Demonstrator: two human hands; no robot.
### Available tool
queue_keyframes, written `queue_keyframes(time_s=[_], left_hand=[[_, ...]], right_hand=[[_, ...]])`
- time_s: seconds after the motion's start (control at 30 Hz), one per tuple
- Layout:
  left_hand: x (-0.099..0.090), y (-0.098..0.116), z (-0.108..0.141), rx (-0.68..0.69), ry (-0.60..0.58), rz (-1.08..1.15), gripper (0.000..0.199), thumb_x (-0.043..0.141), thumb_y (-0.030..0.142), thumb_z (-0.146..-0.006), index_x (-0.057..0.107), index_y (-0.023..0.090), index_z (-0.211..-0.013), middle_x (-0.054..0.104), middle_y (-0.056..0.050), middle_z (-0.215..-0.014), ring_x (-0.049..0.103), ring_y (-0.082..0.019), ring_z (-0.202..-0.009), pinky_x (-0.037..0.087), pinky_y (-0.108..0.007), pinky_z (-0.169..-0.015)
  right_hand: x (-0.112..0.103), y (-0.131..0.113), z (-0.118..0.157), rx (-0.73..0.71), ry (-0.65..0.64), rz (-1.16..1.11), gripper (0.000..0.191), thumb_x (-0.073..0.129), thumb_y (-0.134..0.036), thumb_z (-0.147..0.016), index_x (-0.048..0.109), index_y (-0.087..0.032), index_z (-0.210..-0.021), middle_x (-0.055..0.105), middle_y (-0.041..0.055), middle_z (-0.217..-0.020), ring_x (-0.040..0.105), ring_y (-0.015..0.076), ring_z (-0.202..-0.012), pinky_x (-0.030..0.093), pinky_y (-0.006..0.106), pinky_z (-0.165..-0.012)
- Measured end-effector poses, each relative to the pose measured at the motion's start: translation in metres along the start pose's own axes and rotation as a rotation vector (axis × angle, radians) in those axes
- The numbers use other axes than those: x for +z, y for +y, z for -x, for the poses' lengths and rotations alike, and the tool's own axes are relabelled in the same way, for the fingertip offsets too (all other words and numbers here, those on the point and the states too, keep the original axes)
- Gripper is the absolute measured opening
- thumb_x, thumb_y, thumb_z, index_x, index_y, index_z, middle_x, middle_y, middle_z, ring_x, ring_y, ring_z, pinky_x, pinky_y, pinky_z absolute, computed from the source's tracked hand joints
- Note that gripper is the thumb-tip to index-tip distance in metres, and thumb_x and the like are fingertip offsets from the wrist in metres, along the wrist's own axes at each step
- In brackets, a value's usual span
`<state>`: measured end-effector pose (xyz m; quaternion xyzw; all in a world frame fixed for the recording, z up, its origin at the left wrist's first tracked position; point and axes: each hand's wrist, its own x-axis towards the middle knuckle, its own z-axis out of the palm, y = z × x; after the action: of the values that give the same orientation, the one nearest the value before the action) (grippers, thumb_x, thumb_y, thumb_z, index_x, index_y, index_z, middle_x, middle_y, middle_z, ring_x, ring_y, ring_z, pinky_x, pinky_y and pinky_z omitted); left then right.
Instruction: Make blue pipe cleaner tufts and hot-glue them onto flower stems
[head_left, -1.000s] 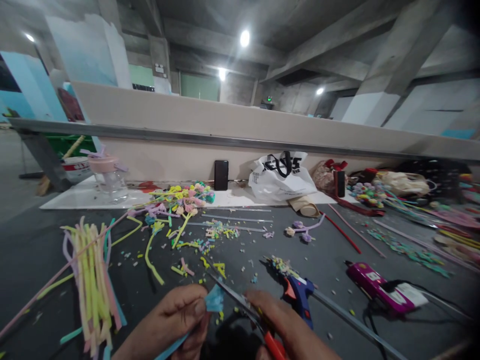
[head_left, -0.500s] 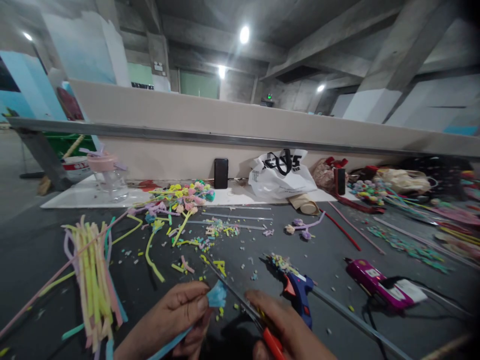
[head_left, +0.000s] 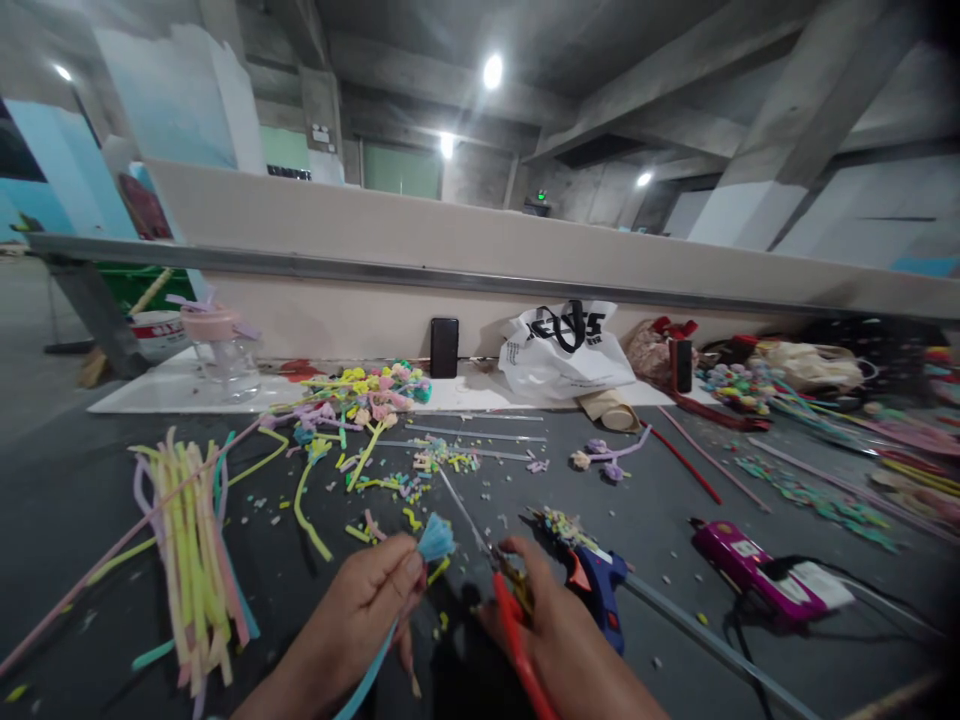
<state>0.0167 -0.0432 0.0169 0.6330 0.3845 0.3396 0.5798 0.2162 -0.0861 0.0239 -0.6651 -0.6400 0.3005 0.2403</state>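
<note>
My left hand (head_left: 367,600) pinches a light blue fuzzy stem, whose bunched tip (head_left: 436,538) sticks out past the fingertips while its tail hangs below the palm. To the right, my right hand (head_left: 551,620) is wrapped round red-handled scissors (head_left: 514,625); the blades point up and away, just right of the blue tip and apart from it. Small yellow clippings (head_left: 442,622) lie between the hands. A blue glue gun (head_left: 604,595) rests right of my right hand. The bundle of pastel stems (head_left: 191,560) lies to the left.
Finished-looking fuzzy flowers (head_left: 382,390), a phone (head_left: 444,348) and a white bag (head_left: 566,350) stand along the back. A purple device (head_left: 765,570) with a cable is at right, a clear bottle (head_left: 225,355) at back left.
The scissors have swung more upright and away from the blue tip. My left hand has turned the blue stem so its tip points higher; my right hand has moved slightly left and up.
</note>
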Motion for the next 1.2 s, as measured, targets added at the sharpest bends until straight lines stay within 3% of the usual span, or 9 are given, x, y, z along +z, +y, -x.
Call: queue_keyframes(time_s=[0.13,0.2,0.3,0.4,0.53,0.6,0.77,0.93,1.2], left_hand=[[0.000,-0.004,-0.002,0.197,0.164,-0.408,0.032,0.037,0.034,-0.089,0.043,0.020,-0.061,0.046,0.002,-0.056,0.048,-0.013,-0.055,0.034,-0.024,-0.055],[-0.001,-0.008,-0.003,0.255,0.191,-0.489,0.029,0.037,0.030,-0.089,0.043,0.021,-0.063,0.047,0.002,-0.058,0.047,-0.013,-0.058,0.033,-0.025,-0.058],[-0.002,-0.015,-0.004,0.288,0.189,-0.545,0.024,0.037,0.026,-0.090,0.044,0.022,-0.067,0.048,0.002,-0.062,0.047,-0.014,-0.060,0.032,-0.025,-0.060],[-0.001,-0.022,-0.004,0.289,0.160,-0.572,0.022,0.035,0.025,-0.090,0.045,0.022,-0.071,0.050,0.001,-0.067,0.047,-0.014,-0.061,0.032,-0.026,-0.060],[-0.002,-0.024,-0.003,0.287,0.127,-0.598,0.021,0.033,0.022,-0.090,0.046,0.022,-0.075,0.052,0.000,-0.069,0.048,-0.015,-0.064,0.031,-0.027,-0.061],[-0.002,-0.023,-0.003,0.280,0.103,-0.585,0.019,0.033,0.020,-0.089,0.047,0.022,-0.076,0.053,0.000,-0.071,0.048,-0.016,-0.064,0.032,-0.027,-0.060],[-0.002,-0.019,-0.002,0.255,0.046,-0.542,0.022,0.032,0.023,-0.089,0.050,0.022,-0.077,0.057,-0.002,-0.073,0.050,-0.016,-0.066,0.033,-0.026,-0.062],[0.005,-0.010,-0.004,0.180,0.048,-0.446,0.022,0.037,0.029,-0.088,0.045,0.021,-0.070,0.051,0.001,-0.067,0.046,-0.014,-0.063,0.033,-0.025,-0.058],[0.012,-0.006,-0.006,-0.220,-0.078,0.141,0.026,0.038,0.043,-0.085,0.048,0.019,-0.080,0.045,0.006,-0.060,0.048,-0.010,-0.043,0.043,-0.022,-0.040]], right_hand=[[0.007,-0.010,-0.011,0.030,0.027,0.304,0.055,0.058,-0.016,-0.069,0.046,-0.013,-0.122,0.064,0.0157,-0.106,0.059,0.0280,-0.100,0.043,0.034,-0.081],[0.008,-0.016,-0.012,0.030,-0.011,0.451,0.048,0.057,-0.018,-0.072,0.052,-0.014,-0.120,0.065,0.0179,-0.103,0.062,0.0302,-0.095,0.045,0.037,-0.078],[0.000,-0.026,-0.012,-0.010,-0.019,0.531,0.024,0.054,-0.022,-0.077,0.066,-0.019,-0.098,0.069,0.0148,-0.087,0.065,0.0286,-0.081,0.046,0.037,-0.071],[-0.007,-0.035,-0.016,-0.120,0.007,0.178,0.024,0.055,-0.018,-0.077,0.065,-0.022,-0.098,0.066,0.0089,-0.090,0.062,0.0218,-0.081,0.046,0.032,-0.071],[0.004,-0.041,-0.028,-0.139,-0.201,-0.707,0.048,0.067,-0.027,-0.069,0.052,-0.023,-0.114,0.058,0.0026,-0.094,0.056,0.0128,-0.067,0.049,0.024,-0.055],[0.013,-0.042,-0.033,-0.100,-0.254,-0.931,0.049,0.072,-0.029,-0.065,0.053,-0.022,-0.109,0.057,0.0004,-0.087,0.053,0.0103,-0.062,0.048,0.022,-0.049],[0.021,-0.041,-0.041,-0.039,-0.190,-0.933,0.028,0.073,-0.029,-0.064,0.059,-0.017,-0.086,0.052,-0.0064,-0.056,0.047,0.0068,-0.045,0.044,0.019,-0.042],[0.018,-0.038,-0.046,-0.002,-0.202,-0.894,0.016,0.069,-0.023,-0.063,0.058,-0.015,-0.071,0.052,-0.0071,-0.050,0.047,0.0058,-0.040,0.039,0.017,-0.042],[0.015,-0.033,-0.044,-0.005,-0.262,-0.916,0.016,0.069,-0.024,-0.065,0.056,-0.016,-0.071,0.052,-0.0068,-0.051,0.046,0.0062,-0.043,0.039,0.018,-0.045]])
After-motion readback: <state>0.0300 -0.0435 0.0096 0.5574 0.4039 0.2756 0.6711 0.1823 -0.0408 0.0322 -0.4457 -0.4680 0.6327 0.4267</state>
